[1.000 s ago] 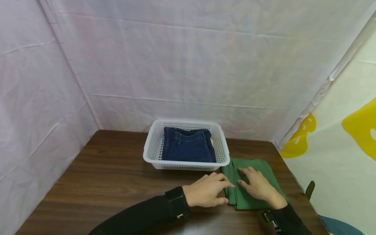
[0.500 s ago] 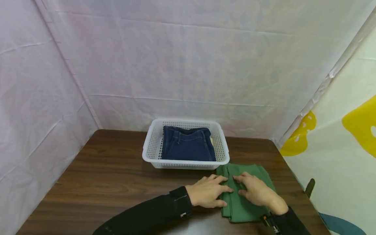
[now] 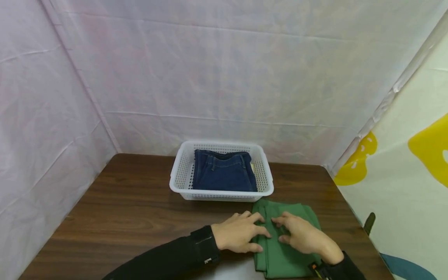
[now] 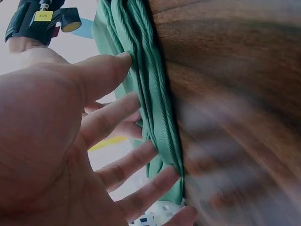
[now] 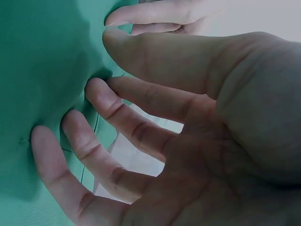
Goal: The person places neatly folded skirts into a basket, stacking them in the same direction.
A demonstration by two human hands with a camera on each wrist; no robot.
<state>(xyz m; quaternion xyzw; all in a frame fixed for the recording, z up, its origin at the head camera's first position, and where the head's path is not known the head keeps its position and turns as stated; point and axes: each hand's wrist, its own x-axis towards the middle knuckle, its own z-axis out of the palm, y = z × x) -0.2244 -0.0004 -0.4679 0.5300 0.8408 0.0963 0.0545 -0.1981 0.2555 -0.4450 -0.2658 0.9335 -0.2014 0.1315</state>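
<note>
Both hands are at the folded green cloth [image 3: 285, 262], which lies toward the right edge of the brown table [image 3: 140, 217], its far left corner just beside the near right corner of the white basket [image 3: 220, 193]. The basket sits by the table's far edge with folded jeans [image 3: 225, 177] inside. Here's the left hand [image 3: 239, 234], fingers spread and clasping nothing, tips at the cloth's left side. And the right hand [image 3: 303, 235], fingers apart and lightly bent, rests its tips on top of the cloth without gripping it.

This looks like a straightening step: patting the folded bundle flat and lining up its side. The next move seems to call for even, gentle pressure, so the layers don't slip over each other.

Now the wrist views add their bit! From the left wrist, that side turns out to be several layers stacked (the head view gives mostly the top). From the right wrist come the palm and the fingertips against the cloth, while overhead only the back of that hand shows. Fingers poke in at the top there too, probably the left hand's, though glare makes it hard to be sure. The jeans show clearly only from above.
</note>
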